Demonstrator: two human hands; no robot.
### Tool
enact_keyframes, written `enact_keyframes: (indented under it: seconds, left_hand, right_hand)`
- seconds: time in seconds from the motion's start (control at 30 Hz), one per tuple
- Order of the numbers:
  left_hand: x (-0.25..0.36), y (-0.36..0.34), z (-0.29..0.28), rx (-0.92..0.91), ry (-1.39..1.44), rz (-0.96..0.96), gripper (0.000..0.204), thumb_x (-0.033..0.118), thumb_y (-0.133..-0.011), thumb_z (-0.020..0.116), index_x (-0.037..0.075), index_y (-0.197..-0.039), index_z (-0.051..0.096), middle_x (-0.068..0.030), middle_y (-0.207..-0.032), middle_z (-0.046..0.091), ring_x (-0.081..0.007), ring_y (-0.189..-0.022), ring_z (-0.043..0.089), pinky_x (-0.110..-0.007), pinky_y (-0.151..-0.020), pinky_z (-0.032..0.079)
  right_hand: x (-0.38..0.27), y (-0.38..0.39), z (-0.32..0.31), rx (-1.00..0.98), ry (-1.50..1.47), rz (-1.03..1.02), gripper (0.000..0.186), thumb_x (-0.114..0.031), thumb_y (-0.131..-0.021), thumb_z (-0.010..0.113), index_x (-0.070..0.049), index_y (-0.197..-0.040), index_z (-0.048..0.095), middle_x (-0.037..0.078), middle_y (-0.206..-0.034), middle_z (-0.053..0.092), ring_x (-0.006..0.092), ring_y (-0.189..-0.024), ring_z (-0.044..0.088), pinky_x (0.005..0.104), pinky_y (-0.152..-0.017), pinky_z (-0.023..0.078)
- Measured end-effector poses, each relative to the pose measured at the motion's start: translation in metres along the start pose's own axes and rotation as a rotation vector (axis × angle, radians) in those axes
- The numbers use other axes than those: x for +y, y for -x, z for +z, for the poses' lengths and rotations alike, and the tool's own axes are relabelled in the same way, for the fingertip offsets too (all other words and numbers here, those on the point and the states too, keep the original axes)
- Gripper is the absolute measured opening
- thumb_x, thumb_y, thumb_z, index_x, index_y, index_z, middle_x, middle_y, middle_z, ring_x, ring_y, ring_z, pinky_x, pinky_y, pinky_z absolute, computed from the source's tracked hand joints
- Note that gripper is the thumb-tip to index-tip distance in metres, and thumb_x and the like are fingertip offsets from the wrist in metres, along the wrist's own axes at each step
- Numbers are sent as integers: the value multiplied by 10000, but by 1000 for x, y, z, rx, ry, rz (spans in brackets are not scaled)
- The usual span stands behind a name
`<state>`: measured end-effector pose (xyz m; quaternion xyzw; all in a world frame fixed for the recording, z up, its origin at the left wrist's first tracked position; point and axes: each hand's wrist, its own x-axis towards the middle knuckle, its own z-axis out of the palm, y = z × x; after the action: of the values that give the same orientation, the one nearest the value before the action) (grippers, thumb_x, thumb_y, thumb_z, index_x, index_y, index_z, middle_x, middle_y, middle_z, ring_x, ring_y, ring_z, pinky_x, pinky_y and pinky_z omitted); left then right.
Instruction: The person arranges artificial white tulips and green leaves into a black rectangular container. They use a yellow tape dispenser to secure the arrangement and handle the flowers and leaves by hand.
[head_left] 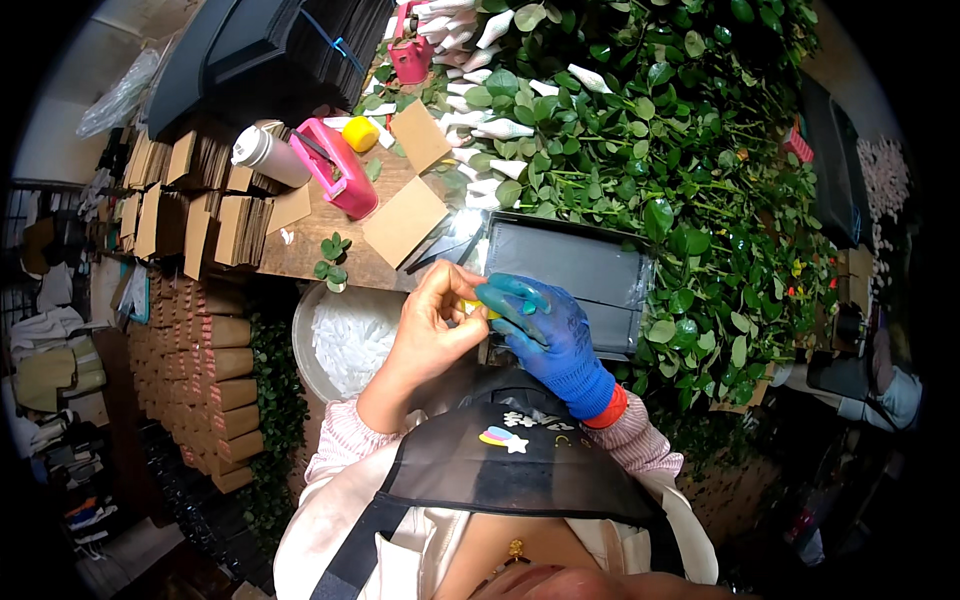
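Note:
My bare left hand (440,320) and my right hand (540,335), in a blue knitted glove with a teal coating, meet over the near edge of the wooden table (320,250). Between their curled fingertips shows a small yellow thing (474,308), mostly covered, too hidden to name. Just beyond lie a dark grey tray (570,265) with a shiny clear cover and flat cardboard pieces (405,220). A bowl of white strips (350,340) stands below and left of my left hand.
Pink watering cans (345,180), a white bottle (268,160), a yellow round object (361,133) and cardboard stacks (160,220) occupy the left. Leafy stems (690,180) with white-wrapped heads (500,128) fill the back and right. Brown wrapped bundles (200,380) are stacked at lower left.

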<state>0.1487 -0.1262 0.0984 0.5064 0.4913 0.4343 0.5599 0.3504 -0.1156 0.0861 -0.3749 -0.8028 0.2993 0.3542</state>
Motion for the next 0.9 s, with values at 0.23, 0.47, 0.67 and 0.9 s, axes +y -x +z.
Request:
enact_keyframes:
  seconds: [0.23,0.47,0.67,0.9]
  left_hand:
    - [-6,0,-3,-6,-42,40,107,-73,-880,547,16,-937,537,-107,-1173,608,-59,-848,583,-212,-717,487]
    - [-6,0,-6,24,147,-115,81,-39,-935,480,10,-948,543,-154,-1169,617,-126,-751,637,-275,-682,562]
    - [-1,0,2,13,122,7,90,-30,-920,589,18,-968,530,-124,-1171,605,-84,-814,593,-248,-707,523]
    - [-4,-2,2,25,43,15,155,-99,-850,552,22,-943,526,-111,-1179,605,-47,-848,554,-199,-740,461]
  right_hand:
    - [0,1,4,20,56,16,448,-145,-891,715,-157,-1332,640,108,-1297,642,334,-1101,646,444,-928,518]
    - [-1,2,3,22,-11,31,437,-160,-897,723,-153,-1326,644,108,-1284,649,335,-1103,649,440,-922,528]
    - [1,-1,3,67,-33,10,389,-154,-913,718,-145,-1297,659,119,-1293,651,346,-1084,661,443,-905,538]
    - [2,0,5,72,-11,20,394,-161,-914,718,-146,-1302,654,117,-1279,654,344,-1061,669,441,-884,542]
